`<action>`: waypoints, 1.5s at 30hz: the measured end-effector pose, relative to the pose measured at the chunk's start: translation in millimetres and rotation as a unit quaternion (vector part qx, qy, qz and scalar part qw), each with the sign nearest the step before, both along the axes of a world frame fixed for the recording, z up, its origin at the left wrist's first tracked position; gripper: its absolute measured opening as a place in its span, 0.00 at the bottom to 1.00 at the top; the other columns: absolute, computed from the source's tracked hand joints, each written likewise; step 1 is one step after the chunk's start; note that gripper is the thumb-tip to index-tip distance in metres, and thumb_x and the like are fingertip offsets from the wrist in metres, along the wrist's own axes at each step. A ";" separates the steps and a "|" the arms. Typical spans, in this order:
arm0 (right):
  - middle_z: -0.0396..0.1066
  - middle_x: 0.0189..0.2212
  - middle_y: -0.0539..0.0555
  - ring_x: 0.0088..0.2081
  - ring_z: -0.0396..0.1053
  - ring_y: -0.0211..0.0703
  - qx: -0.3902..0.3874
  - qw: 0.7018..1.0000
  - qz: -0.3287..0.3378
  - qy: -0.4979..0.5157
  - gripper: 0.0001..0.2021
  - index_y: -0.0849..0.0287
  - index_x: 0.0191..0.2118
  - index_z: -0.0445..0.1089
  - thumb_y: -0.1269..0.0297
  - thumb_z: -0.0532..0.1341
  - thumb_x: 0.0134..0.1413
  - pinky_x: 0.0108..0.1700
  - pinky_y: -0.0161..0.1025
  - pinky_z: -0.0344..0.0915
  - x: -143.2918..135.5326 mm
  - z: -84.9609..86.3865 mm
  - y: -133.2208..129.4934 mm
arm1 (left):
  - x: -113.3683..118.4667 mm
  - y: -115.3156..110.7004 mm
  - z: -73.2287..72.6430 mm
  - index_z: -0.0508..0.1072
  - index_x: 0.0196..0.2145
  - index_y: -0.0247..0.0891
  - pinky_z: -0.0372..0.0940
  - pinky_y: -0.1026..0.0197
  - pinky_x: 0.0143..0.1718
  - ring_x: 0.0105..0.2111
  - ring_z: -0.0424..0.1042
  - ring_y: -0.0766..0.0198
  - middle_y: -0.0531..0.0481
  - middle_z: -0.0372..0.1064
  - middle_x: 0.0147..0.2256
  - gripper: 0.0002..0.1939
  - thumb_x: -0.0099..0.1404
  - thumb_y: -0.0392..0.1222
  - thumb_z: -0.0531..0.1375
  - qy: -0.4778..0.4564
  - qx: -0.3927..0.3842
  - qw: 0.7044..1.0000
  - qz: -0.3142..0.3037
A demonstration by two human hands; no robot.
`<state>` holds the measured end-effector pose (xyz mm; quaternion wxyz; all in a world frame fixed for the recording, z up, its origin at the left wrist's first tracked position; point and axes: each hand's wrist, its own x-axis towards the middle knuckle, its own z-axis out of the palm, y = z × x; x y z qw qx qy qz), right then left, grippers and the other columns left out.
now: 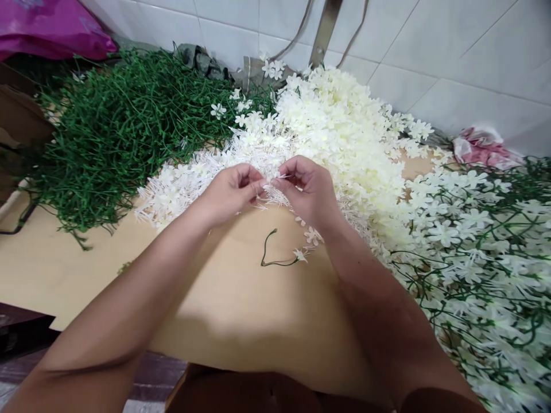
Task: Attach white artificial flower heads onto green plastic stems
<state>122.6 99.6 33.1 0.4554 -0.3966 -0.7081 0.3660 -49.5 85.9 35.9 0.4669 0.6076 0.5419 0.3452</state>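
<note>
My left hand (238,191) and my right hand (309,186) meet at the near edge of a heap of white stamen pieces (185,186). Each pinches thumb to forefinger on a small white artificial flower piece (267,184), whose exact shape is mostly hidden by the fingertips. Below them, a bent green plastic stem (278,264) lies on the board, with a white flower (300,254) on one end. Another white flower (312,236) rests beside my right wrist. Behind the hands rises a big pile of cream-white petals (344,132).
Green stems (142,109) are heaped at the left. Assembled flowers on stems (469,252) cover the right side. A tiled wall (451,57) stands behind the tan board (241,310). A purple bag (55,28) and a crumpled red-white bag (486,149) sit at the back.
</note>
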 end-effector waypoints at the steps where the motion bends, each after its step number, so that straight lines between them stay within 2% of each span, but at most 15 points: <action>1: 0.63 0.24 0.46 0.27 0.60 0.32 -0.005 1.000 0.007 0.010 0.10 0.57 0.28 0.62 0.62 0.66 0.51 0.31 0.35 0.62 2.7 1.6 1.3 | 1.8 -6.3 -0.8 0.71 0.29 0.36 0.58 0.63 0.28 0.24 0.66 0.67 0.52 0.69 0.25 0.13 0.58 0.50 0.63 0.091 0.005 0.995 -0.031; 4: 0.63 0.24 0.46 0.26 0.60 0.31 -0.038 0.996 0.059 0.048 0.14 0.58 0.28 0.63 0.57 0.69 0.47 0.29 0.34 0.61 9.9 4.2 5.5 | 12.8 -28.1 -6.6 0.72 0.32 0.36 0.57 0.61 0.29 0.29 0.68 0.61 0.49 0.72 0.30 0.11 0.60 0.48 0.60 0.339 0.039 0.929 -0.141; 6: 0.64 0.25 0.46 0.26 0.62 0.31 -0.082 0.990 0.101 0.056 0.17 0.58 0.28 0.65 0.54 0.71 0.43 0.29 0.34 0.61 12.0 1.7 7.6 | 20.8 -38.6 -12.7 0.73 0.33 0.36 0.58 0.59 0.32 0.34 0.70 0.58 0.46 0.73 0.34 0.07 0.62 0.40 0.57 0.413 0.088 0.889 -0.173; 8: 0.66 0.24 0.47 0.27 0.64 0.32 -0.137 0.978 0.141 0.064 0.19 0.59 0.28 0.66 0.52 0.72 0.40 0.30 0.34 0.62 11.5 -4.5 8.6 | 23.9 -41.0 -18.6 0.73 0.32 0.36 0.59 0.58 0.35 0.35 0.71 0.57 0.45 0.73 0.34 0.07 0.61 0.35 0.54 0.434 0.124 0.873 -0.183; 9: 0.67 0.23 0.47 0.27 0.65 0.32 -0.167 0.971 0.156 0.074 0.20 0.59 0.28 0.66 0.51 0.72 0.38 0.30 0.34 0.63 10.4 -8.7 8.7 | 22.8 -39.1 -21.1 0.73 0.31 0.36 0.59 0.58 0.35 0.34 0.71 0.57 0.45 0.72 0.33 0.08 0.60 0.33 0.53 0.427 0.125 0.878 -0.174; 11: 0.68 0.22 0.46 0.26 0.66 0.33 -0.223 0.955 0.168 0.105 0.20 0.59 0.28 0.67 0.51 0.73 0.37 0.32 0.34 0.65 7.6 -17.4 8.2 | 16.2 -31.1 -24.7 0.71 0.30 0.36 0.58 0.59 0.32 0.31 0.69 0.59 0.47 0.71 0.30 0.07 0.60 0.34 0.54 0.375 0.097 0.913 -0.128; 13: 0.69 0.23 0.46 0.27 0.67 0.32 -0.264 0.942 0.158 0.138 0.20 0.59 0.27 0.68 0.52 0.74 0.35 0.33 0.34 0.66 4.7 -25.0 7.6 | 6.7 -21.3 -26.9 0.69 0.29 0.36 0.57 0.62 0.30 0.27 0.66 0.63 0.50 0.68 0.27 0.04 0.60 0.37 0.55 0.256 0.049 0.964 -0.058; 15: 0.71 0.25 0.47 0.28 0.68 0.31 -0.286 0.932 0.146 0.170 0.19 0.59 0.27 0.69 0.54 0.75 0.32 0.34 0.33 0.66 2.0 -30.5 7.4 | -1.0 -13.4 -28.5 0.67 0.29 0.36 0.56 0.64 0.27 0.24 0.63 0.67 0.53 0.65 0.24 0.04 0.58 0.39 0.58 0.091 0.000 0.996 0.006; 17: 0.72 0.27 0.47 0.28 0.68 0.31 -0.299 0.923 0.138 0.200 0.19 0.59 0.25 0.70 0.55 0.76 0.30 0.34 0.33 0.67 0.1 -34.5 7.9 | -4.6 -8.7 -29.8 0.67 0.30 0.35 0.56 0.65 0.25 0.22 0.61 0.69 0.55 0.65 0.23 0.07 0.54 0.41 0.60 -0.054 -0.049 0.997 0.037; 19: 0.72 0.28 0.47 0.29 0.69 0.32 -0.311 0.914 0.132 0.226 0.18 0.59 0.25 0.71 0.56 0.77 0.29 0.35 0.33 0.68 -1.1 -37.6 9.1 | -4.6 -6.8 -31.2 0.69 0.30 0.34 0.56 0.66 0.24 0.22 0.62 0.70 0.54 0.66 0.23 0.11 0.51 0.42 0.63 -0.119 -0.077 0.989 0.037; 23: 0.73 0.28 0.48 0.30 0.70 0.34 -0.316 0.911 0.122 0.235 0.17 0.58 0.24 0.72 0.57 0.77 0.29 0.38 0.36 0.70 -1.1 -42.0 11.9 | -1.1 -5.7 -33.5 0.71 0.25 0.32 0.57 0.68 0.25 0.24 0.64 0.71 0.52 0.69 0.23 0.11 0.48 0.42 0.66 -0.131 -0.065 0.988 0.041; 27: 0.73 0.28 0.48 0.31 0.71 0.35 -0.323 0.908 0.122 0.237 0.17 0.57 0.23 0.72 0.56 0.77 0.28 0.40 0.38 0.72 0.0 -43.7 13.3 | -0.2 -5.0 -33.9 0.71 0.25 0.32 0.57 0.68 0.23 0.21 0.63 0.71 0.53 0.68 0.21 0.11 0.47 0.41 0.67 -0.173 -0.098 0.978 0.063; 32: 0.73 0.25 0.48 0.29 0.71 0.35 -0.327 0.908 0.123 0.233 0.17 0.58 0.22 0.72 0.56 0.77 0.28 0.36 0.37 0.71 -0.4 -43.0 13.0 | -0.9 -5.1 -33.5 0.73 0.24 0.32 0.55 0.68 0.23 0.21 0.63 0.71 0.53 0.68 0.21 0.10 0.46 0.41 0.68 -0.157 -0.097 0.981 0.062; 40: 0.73 0.27 0.49 0.29 0.69 0.34 -0.239 0.950 0.096 0.178 0.18 0.58 0.22 0.70 0.53 0.75 0.32 0.35 0.36 0.68 -3.9 -42.3 10.0 | -2.8 -3.8 -32.7 0.71 0.24 0.33 0.54 0.68 0.24 0.22 0.62 0.71 0.53 0.68 0.21 0.13 0.46 0.44 0.68 -0.153 -0.090 0.983 0.051; 45: 0.72 0.29 0.51 0.31 0.69 0.36 -0.189 0.971 0.091 0.116 0.16 0.59 0.22 0.67 0.56 0.73 0.35 0.34 0.37 0.66 -5.6 -43.5 6.7 | -5.1 -3.4 -35.8 0.69 0.24 0.34 0.50 0.67 0.23 0.21 0.59 0.72 0.54 0.64 0.20 0.09 0.50 0.42 0.64 -0.109 -0.081 0.990 0.025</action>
